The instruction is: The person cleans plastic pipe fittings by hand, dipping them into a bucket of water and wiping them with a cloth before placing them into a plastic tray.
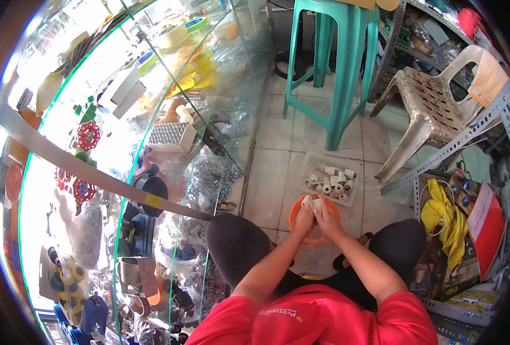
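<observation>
Both my hands are close together over an orange basin [295, 211] on the floor between my knees. My left hand [304, 221] is closed around a white pipe fitting [308, 202]. Pressed against the same white piece, my right hand [327, 222] has its fingers closed on it as well. Just beyond the basin sits a clear plastic tub [351, 194] holding several white fittings [327, 187] like the one in my hands. The basin's inside is mostly covered by my hands and wrists.
A glass display case [174, 144] full of bagged parts runs along the left. Ahead stands a green plastic stool [338, 86], with a worn chair [424, 98] to its right. Metal shelving [439, 156] and a yellow cloth [443, 221] are at the right.
</observation>
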Tool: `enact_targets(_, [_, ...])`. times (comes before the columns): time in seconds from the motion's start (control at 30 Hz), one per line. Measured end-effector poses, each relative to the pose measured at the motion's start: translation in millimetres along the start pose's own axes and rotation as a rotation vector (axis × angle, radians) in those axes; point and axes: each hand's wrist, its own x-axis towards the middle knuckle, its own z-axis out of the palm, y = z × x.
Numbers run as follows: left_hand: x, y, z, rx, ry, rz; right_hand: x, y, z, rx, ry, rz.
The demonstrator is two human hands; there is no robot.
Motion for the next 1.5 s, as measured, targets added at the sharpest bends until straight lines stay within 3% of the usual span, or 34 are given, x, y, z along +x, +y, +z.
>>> enact_targets(0.07, [4, -6, -1, 0.016, 0.053, -0.002, -2, -9, -3, -0.085, -0.095, 0.078])
enact_targets(0.17, [18, -15, -9, 0.234, -0.102, -0.050, 6, -20, -24, 0.018, -0.219, 0.224])
enact_targets(0.27, [26, -26, -15, 0.869, -0.262, 0.522, 9, 3, -22, 0.056, -0.143, 0.114])
enact_targets(0.37, [14, -16, -10, 0.354, -0.207, 0.237, 6, 13, -17, -0.028, -0.094, -0.027])
enact_targets(0.47, [-4, 9, -3, 0.036, 0.012, 0.064, 2, 1, -10, -0.022, -0.184, 0.084])
enact_targets(0.57, [28, -36, -5, -0.109, 0.050, -0.001, 0, -15, -10, 0.104, -0.137, 0.123])
enact_targets(0.63, [18, -25, -7, 0.279, 0.119, 0.082, 10, -4, -15, 0.503, -0.323, 0.479])
enact_targets(0.7, [17, -17, -12, 0.609, 0.078, 0.163, 16, 5, -18, 0.618, -0.342, 0.519])
enact_targets(0.73, [19, -15, -16, 0.748, 0.003, 0.203, 17, 6, -19, 0.536, -0.269, 0.383])
enact_targets(0.8, [19, -15, -15, 0.490, -0.060, 0.164, 19, 21, -16, 0.350, -0.099, 0.077])
enact_targets(0.83, [18, -17, -10, 0.093, -0.042, 0.085, 28, 36, -10, 0.244, -0.002, -0.095])
enact_targets(0.87, [18, -19, -8, -0.304, -0.022, 0.003, 28, 50, -6, 0.252, 0.016, -0.094])
enact_targets(0.9, [20, -20, -8, -0.263, -0.014, -0.026, 30, 53, -5, 0.260, 0.034, -0.093])
enact_targets(1.0, [27, -27, -7, -0.214, -0.035, -0.072, 31, 21, -28, 0.463, -0.112, 0.268])
enact_targets(1.07, [32, -36, -9, -0.276, -0.102, -0.044, 31, 22, -34, 0.397, -0.159, 0.290])
enact_targets(1.17, [22, -19, -5, -0.663, -0.173, -0.185, 30, 9, -43, 0.978, -0.268, 0.647])
enact_targets(1.37, [24, -25, -8, -0.502, -0.450, -0.155, 24, -5, -42, 0.811, -0.232, 0.587])
enact_targets(1.43, [20, -23, -7, -0.520, -0.389, -0.190, 28, 7, -38, 0.459, -0.262, 0.357])
enact_targets(1.5, [19, -24, -5, -0.558, -0.362, -0.210, 26, 14, -38, 0.296, -0.282, 0.273])
